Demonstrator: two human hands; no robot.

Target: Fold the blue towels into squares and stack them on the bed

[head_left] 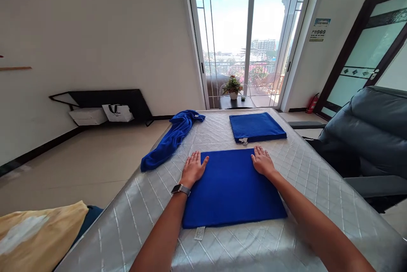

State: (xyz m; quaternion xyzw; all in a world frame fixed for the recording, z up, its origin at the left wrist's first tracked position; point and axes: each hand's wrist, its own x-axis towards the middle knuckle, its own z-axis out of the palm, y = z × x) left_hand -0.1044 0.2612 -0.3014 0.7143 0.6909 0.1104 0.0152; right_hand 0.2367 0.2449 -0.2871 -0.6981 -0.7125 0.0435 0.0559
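Observation:
A blue towel [233, 191], folded into a flat rectangle, lies on the mattress [152, 221] in front of me. A white label [199, 233] pokes out from its near edge. My left hand [193, 167], with a watch at the wrist, rests flat at the towel's far left corner, fingers stretched out. At the far right corner my right hand [262, 160] lies flat too, fingers extended. Neither hand grips the cloth. Beyond them sits a stack of folded blue towels [258, 126] with labels at its front. A crumpled blue towel [171, 140] lies along the mattress's left side.
A dark leather chair [378, 132] stands close to the mattress's right edge. Past the far edge is a small table [227, 103] with a potted plant [233, 87] before sliding glass doors. Yellow cloth [41, 234] lies at lower left. A fire extinguisher [312, 104] stands by the door.

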